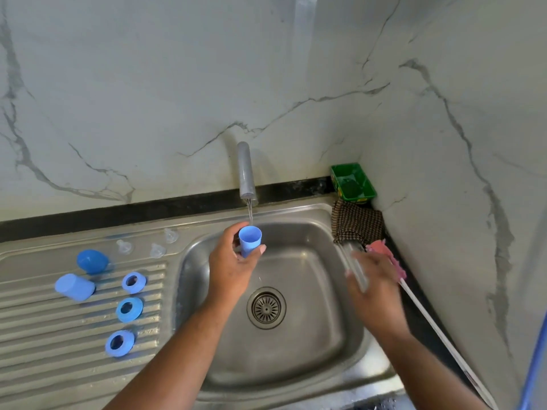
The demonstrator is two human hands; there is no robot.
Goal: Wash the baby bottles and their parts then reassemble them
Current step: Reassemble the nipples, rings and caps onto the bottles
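Over the sink: left hand curled round a blue cap, mouth upward, under the running tap; right hand wrapped about a clear bottle, blurred, at the sink's right rim; pink-headed brush just beyond the right hand; left of the left hand, on the ribbed bench, three blue rings, two further caps, three clear teats.

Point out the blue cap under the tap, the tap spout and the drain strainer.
blue cap (250,242): head view, on its side wall below the open rim.
tap spout (246,173): head view, midway along the metal tube.
drain strainer (266,308): head view, at its centre.
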